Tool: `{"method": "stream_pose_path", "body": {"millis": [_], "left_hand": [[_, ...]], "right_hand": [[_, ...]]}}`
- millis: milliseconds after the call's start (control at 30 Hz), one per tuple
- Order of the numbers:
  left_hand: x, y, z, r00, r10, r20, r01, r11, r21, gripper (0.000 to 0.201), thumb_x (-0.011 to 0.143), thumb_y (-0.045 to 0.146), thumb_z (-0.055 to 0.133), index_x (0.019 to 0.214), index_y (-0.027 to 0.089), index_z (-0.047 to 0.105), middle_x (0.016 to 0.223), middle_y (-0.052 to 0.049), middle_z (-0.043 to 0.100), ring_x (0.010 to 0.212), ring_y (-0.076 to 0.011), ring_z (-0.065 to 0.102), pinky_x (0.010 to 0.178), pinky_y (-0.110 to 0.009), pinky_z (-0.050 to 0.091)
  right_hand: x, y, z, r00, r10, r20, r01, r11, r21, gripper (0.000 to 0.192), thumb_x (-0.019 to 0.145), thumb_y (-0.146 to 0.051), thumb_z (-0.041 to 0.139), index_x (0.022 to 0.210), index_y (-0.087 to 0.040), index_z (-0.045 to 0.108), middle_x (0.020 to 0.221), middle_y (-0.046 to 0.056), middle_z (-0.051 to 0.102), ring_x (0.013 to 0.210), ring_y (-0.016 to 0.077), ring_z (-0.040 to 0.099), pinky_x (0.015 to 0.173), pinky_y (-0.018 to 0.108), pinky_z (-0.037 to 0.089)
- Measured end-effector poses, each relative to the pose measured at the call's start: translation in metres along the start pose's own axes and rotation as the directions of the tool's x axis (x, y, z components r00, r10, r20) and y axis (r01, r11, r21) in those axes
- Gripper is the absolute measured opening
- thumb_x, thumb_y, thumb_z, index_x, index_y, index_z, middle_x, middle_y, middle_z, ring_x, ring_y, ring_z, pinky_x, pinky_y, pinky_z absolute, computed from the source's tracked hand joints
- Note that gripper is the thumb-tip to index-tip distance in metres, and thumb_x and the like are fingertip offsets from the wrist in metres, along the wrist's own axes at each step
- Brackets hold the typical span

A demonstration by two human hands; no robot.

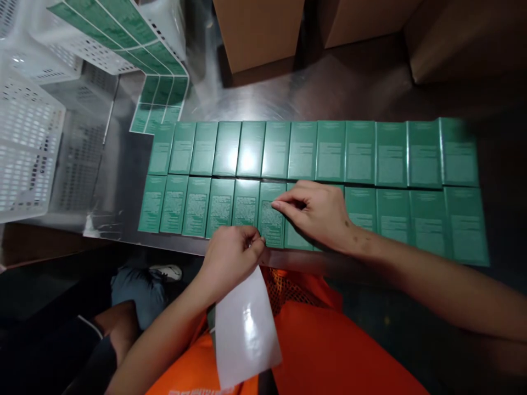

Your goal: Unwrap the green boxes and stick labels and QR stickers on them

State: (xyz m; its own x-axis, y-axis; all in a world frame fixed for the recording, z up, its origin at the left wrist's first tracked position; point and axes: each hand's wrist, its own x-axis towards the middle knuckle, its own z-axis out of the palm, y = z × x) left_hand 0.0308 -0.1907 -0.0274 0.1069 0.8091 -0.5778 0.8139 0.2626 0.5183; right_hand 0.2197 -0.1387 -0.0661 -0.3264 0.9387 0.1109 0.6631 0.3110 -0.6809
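Note:
Two long rows of green boxes (304, 151) lie side by side on a metal table. My right hand (319, 211) is over the front row, thumb and forefinger pinched together at the upper right edge of a green printed label (272, 219) on one box. My left hand (234, 249) is closed at the front edge of the table, fingertips by that label's lower corner. From it hangs a glossy white backing sheet (247, 329), over my orange clothing. Front-row boxes left of my hands (197, 206) show denser print than those to the right.
A curved sheet of green labels (160, 90) leans at the back left, its lower end beside the boxes. White perforated baskets (27, 148) stand at the left. Brown cartons (259, 33) line the back. Another person's leg (138, 293) and shoe show below the table at left.

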Motion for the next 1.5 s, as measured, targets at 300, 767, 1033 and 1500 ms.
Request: {"method": "stream_pose_path", "body": {"millis": [300,767,1033,1500], "left_hand": [[-0.006,0.005,-0.004,1.000,-0.008,0.000,0.007,0.980,0.197,0.025,0.082,0.028,0.051,0.059,0.021,0.059,0.055,0.000,0.057,0.056,-0.0156,0.049,0.058,-0.029,0.024],[-0.013,-0.034,-0.077,0.303,-0.162,-0.939,-0.204,0.952,-0.230,0.036,0.091,0.046,0.051,0.067,0.019,0.055,0.065,0.001,0.060,0.065,-0.0140,0.055,0.065,-0.025,0.043],[-0.020,-0.082,-0.111,0.531,-0.290,-0.796,-0.424,0.723,-0.546,0.056,0.094,0.059,0.042,0.134,0.020,0.040,0.118,-0.013,0.061,0.091,-0.0184,0.065,0.071,-0.028,0.051],[-0.090,-0.135,-0.094,0.741,0.077,-0.667,-0.413,0.836,-0.362,0.025,0.080,0.027,0.074,0.105,0.028,0.075,0.078,0.002,0.057,0.074,-0.0125,0.056,0.070,-0.022,0.045]], "right_hand": [[-0.001,0.000,0.001,0.999,0.005,-0.039,-0.006,1.000,-0.026,0.064,0.084,-0.036,0.075,0.141,-0.024,0.050,0.097,0.003,0.066,0.069,0.0166,0.062,0.063,0.028,0.046],[-0.047,-0.083,0.019,0.967,-0.106,0.233,-0.062,0.787,0.614,0.110,0.070,-0.046,0.085,0.149,-0.030,0.010,0.124,0.011,0.057,0.109,0.0260,0.061,0.093,0.044,0.053],[-0.026,-0.104,0.073,0.995,-0.003,-0.096,0.071,0.697,0.713,0.061,0.090,-0.025,0.065,0.144,-0.030,0.037,0.083,-0.001,0.065,0.074,0.0173,0.066,0.073,0.033,0.058],[-0.004,-0.124,0.046,0.978,-0.133,-0.159,0.191,0.876,0.444,0.012,0.082,-0.019,0.072,0.089,-0.027,0.079,0.091,0.005,0.066,0.078,0.0177,0.065,0.065,0.029,0.056]]}}
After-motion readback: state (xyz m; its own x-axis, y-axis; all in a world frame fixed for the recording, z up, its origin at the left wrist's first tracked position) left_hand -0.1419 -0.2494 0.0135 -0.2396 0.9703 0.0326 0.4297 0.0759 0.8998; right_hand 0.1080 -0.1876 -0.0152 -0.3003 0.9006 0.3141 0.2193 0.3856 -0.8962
